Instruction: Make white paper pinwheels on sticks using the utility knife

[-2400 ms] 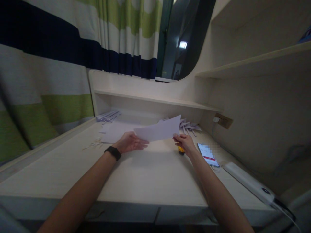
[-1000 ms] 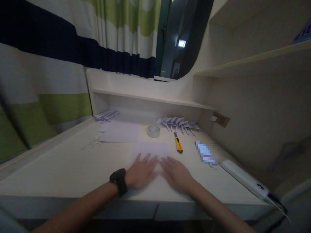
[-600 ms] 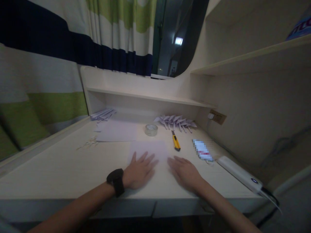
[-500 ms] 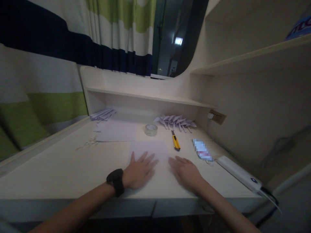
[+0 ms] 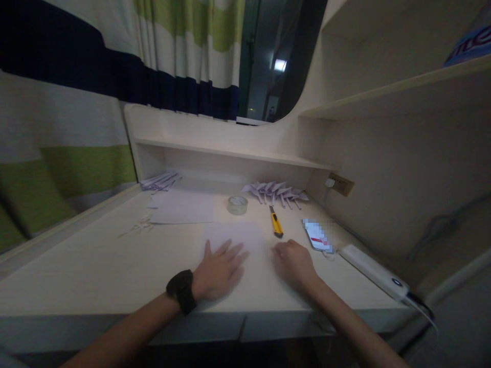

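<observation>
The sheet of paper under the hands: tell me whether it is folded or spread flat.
Spread flat. The sheet of paper lies level on the desk, no crease showing, with the left hand pressed open on its near edge.

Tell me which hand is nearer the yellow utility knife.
Right. The right hand lies just in front of the yellow utility knife, slightly to its right, not touching it. The left hand rests flat on the paper sheet, farther off to the knife's left.

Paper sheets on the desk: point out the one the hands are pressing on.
It is the near sheet at the desk's middle: the left hand lies flat on it, the right hand beside it. The other sheet lies farther back left, untouched.
</observation>
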Tool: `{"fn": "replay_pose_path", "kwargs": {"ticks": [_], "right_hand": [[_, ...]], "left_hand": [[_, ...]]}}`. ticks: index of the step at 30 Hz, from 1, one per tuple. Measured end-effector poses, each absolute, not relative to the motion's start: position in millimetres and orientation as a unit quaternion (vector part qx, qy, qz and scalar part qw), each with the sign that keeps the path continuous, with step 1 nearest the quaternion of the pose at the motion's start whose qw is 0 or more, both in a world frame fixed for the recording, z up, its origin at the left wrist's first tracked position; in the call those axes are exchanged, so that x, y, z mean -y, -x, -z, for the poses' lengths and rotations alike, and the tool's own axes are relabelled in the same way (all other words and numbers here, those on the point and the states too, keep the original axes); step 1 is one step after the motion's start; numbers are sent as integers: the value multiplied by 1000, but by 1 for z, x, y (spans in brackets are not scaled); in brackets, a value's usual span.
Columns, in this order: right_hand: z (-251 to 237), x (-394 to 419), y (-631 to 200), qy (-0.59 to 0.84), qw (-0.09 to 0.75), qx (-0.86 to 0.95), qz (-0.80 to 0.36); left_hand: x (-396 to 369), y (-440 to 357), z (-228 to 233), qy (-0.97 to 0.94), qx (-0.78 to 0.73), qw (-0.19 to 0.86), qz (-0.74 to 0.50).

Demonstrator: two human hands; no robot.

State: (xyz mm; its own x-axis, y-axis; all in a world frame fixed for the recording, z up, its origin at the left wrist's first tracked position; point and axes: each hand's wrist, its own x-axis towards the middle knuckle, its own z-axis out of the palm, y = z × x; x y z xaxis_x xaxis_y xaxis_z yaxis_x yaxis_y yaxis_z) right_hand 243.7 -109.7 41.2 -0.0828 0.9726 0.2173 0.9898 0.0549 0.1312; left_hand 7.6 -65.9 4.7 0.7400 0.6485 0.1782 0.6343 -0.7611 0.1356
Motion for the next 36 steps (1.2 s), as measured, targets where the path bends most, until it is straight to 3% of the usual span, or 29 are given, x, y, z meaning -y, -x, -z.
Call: {"fn": "replay_pose_path", "kwargs": {"ticks": [10, 30, 36], "right_hand": [[-32, 80, -201, 630, 1, 771, 100], [-50, 67, -261, 624, -64, 770, 121], [-40, 68, -232, 548, -63, 823, 134]], "left_hand": [[65, -9, -11, -940, -316, 17, -127], [57, -6, -2, -953, -278, 63, -97], [55, -6, 3, -953, -279, 49, -106]]}}
